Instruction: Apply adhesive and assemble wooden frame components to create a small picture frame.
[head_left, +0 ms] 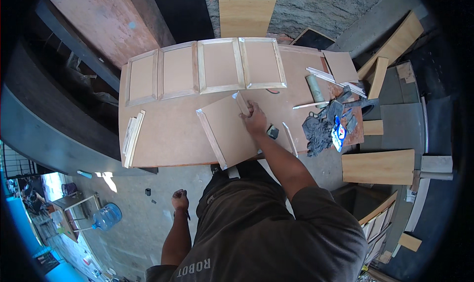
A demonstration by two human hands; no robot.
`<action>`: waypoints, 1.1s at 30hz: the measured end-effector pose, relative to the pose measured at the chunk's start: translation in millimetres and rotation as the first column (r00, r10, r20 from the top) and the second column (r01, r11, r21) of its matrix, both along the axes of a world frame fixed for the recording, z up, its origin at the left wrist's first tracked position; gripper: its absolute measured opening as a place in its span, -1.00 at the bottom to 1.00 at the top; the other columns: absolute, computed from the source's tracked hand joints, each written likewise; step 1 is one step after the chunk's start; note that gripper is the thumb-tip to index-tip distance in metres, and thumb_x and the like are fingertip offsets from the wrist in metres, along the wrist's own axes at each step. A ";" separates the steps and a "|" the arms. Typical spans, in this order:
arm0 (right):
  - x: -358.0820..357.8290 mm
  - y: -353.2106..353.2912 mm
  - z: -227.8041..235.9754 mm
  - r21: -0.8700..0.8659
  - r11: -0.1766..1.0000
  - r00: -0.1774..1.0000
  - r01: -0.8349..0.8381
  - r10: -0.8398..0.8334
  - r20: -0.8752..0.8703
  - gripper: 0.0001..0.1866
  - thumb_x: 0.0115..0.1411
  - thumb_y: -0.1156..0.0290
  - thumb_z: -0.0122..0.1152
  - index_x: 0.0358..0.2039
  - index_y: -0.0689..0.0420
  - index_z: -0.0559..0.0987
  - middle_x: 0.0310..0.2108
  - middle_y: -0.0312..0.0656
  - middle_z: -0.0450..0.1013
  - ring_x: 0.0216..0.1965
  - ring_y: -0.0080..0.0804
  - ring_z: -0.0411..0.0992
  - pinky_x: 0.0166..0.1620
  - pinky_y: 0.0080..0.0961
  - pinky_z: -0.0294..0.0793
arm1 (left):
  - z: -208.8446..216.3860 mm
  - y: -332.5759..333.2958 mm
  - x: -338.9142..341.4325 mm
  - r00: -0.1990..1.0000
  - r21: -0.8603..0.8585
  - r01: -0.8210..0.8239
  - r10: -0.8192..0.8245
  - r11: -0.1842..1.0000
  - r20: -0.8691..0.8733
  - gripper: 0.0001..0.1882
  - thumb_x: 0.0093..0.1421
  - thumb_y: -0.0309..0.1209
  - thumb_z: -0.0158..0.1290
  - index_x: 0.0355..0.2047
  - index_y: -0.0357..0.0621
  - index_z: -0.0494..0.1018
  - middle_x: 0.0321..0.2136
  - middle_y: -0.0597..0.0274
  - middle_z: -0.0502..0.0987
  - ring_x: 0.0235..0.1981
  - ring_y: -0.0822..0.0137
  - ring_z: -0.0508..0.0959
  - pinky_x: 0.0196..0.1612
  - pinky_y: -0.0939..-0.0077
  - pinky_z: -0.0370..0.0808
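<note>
The brown panel (pixel 228 129) lies at the near edge of the bench (pixel 168 146). The right hand (pixel 256 120) pinches a wooden strip (pixel 240 101) on its right side, probably to keep both aligned; the left hand (pixel 180 199) hangs curled closed, off the bench.

A head-worn fisheye looks down — over the table (pixel 170 129)

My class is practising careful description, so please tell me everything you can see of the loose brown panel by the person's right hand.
The panel is a plain brown, roughly rectangular board, fibreboard by its look. It appears to lie flat on the table, slightly askew, reaching the near edge. A pale wood strip runs along its left side; a second strip is at its right, held by the right hand. Its far edge shows no strip.
</note>
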State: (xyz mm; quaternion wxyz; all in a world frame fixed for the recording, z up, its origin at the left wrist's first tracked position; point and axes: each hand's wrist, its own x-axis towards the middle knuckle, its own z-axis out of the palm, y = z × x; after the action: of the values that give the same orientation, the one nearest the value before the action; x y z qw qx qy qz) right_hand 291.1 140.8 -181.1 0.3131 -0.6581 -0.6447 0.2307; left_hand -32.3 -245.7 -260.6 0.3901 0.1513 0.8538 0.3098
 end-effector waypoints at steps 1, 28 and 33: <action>-1.9 0.2 -0.6 -0.010 1.000 1.000 -0.001 0.001 0.002 -0.27 -0.10 0.34 0.56 0.11 0.12 0.47 -0.33 -0.20 0.58 -0.29 -0.23 0.57 -0.14 -0.27 0.56 | -1.9 -1.1 -0.9 1.000 0.012 -0.015 0.015 1.000 0.002 -0.77 0.18 -0.41 0.24 -0.21 -0.27 0.55 -0.31 0.16 0.66 -0.29 0.40 0.61 -0.14 0.49 0.52; 1.1 -1.7 -7.6 0.078 0.994 0.997 -0.075 0.077 -0.019 -0.23 -0.17 0.44 0.59 0.11 0.18 0.46 -0.21 -0.07 0.57 -0.21 -0.10 0.56 -0.11 -0.23 0.55 | 8.6 3.8 5.1 0.999 -0.032 -0.026 0.025 0.999 -0.028 -0.75 0.17 -0.41 0.26 -0.19 -0.28 0.54 -0.32 0.17 0.65 -0.29 0.40 0.60 -0.13 0.50 0.50; 0.8 -1.7 -11.9 0.080 0.994 0.997 -0.073 0.075 -0.014 -0.22 -0.18 0.44 0.60 0.11 0.19 0.46 -0.23 -0.07 0.56 -0.26 -0.11 0.56 -0.16 -0.24 0.57 | -2.8 -3.1 4.9 0.999 -0.027 -0.046 0.046 0.999 -0.009 -0.75 0.18 -0.41 0.24 -0.19 -0.28 0.53 -0.30 0.17 0.65 -0.27 0.40 0.61 -0.12 0.51 0.51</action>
State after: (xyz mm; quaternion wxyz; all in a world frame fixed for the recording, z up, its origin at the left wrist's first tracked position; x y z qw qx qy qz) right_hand 291.9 139.1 -193.1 0.3356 -0.6189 -0.6746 0.2220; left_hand -27.4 -248.8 -263.3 0.3813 0.1275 0.8628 0.3066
